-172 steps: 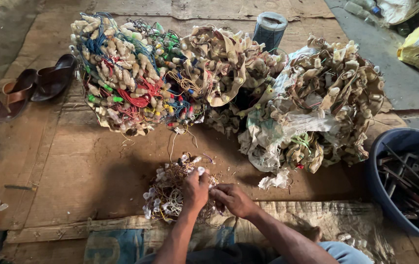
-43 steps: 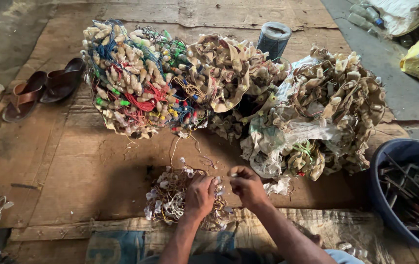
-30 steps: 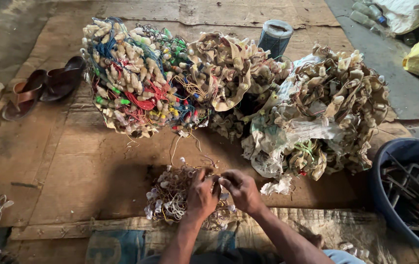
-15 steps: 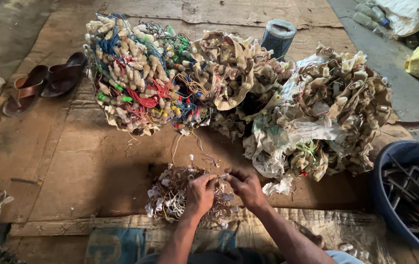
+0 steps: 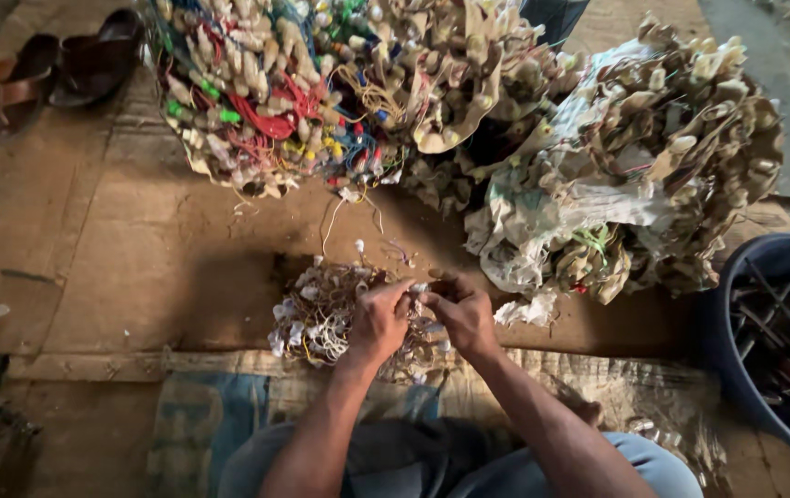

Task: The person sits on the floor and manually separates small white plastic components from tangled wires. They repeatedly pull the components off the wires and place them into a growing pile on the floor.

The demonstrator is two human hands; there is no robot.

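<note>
head cam | steep downward | close above hands (image 5: pixel 418 318) | single view

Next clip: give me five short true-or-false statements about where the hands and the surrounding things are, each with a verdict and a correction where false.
1. Both hands meet over the small tangle of pale tied pieces. True: left hand, right hand.
2. The blue tub is on the person's left. False: it is on the right.
3. A pair of brown sandals lies at the far left. True.
4. The tub is empty. False: it holds dark rod-like pieces.
5. Large bundles are heaped beyond the hands. True.
</note>
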